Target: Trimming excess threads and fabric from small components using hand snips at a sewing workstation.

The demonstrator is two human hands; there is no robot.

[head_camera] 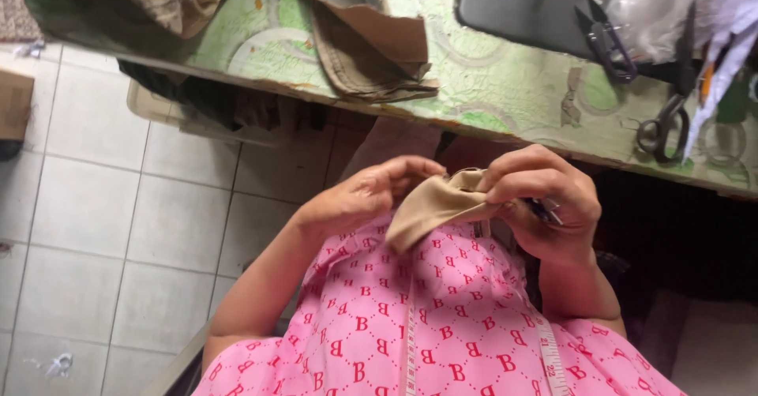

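Left hand [359, 198] and right hand [541, 202] both pinch a small tan fabric piece [434, 206] above the lap, apparently turning it; right also grips a thin tool [545, 210]. Scissors [659, 131] lie on surface [489, 80].

Brown cardboard box [14, 104], far left edge.

Small tool [545, 210] mostly hidden inside right hand [545, 206].
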